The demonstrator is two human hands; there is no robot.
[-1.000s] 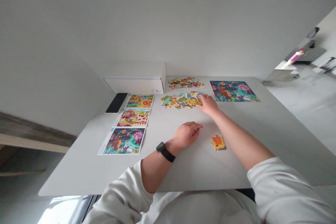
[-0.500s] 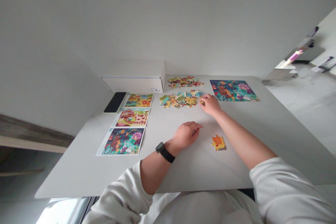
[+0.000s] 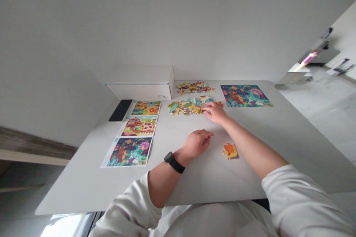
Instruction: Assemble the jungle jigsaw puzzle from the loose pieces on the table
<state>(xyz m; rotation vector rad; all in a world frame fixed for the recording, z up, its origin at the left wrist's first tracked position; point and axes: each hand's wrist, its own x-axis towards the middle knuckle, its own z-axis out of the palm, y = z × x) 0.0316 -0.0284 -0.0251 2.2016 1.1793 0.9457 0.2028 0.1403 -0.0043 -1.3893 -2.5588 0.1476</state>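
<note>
My right hand (image 3: 214,112) is at the right edge of the nearer pile of jigsaw pieces (image 3: 185,107), its thumb and fingertips closed on a yellow jigsaw piece (image 3: 199,110). Just behind its knuckles an orange-red piece (image 3: 220,104) shows in part. My left hand (image 3: 197,143), with a black watch on the wrist, rests on the table holding nothing. Its fingers are loosely bent, and a gap shows beside the thumb. To its right lie joined orange and yellow jigsaw pieces (image 3: 230,151).
Behind is a second pile of jigsaw pieces (image 3: 196,87). A dark, colourful finished puzzle (image 3: 246,95) lies at the back right. On the left are three picture sheets (image 3: 139,126), a black phone (image 3: 120,110) and a long white box (image 3: 139,89) by the wall.
My right hand has moved left to the edge of the nearer pile; the orange-red piece now shows behind it. My left hand and the joined pieces stay put.
</note>
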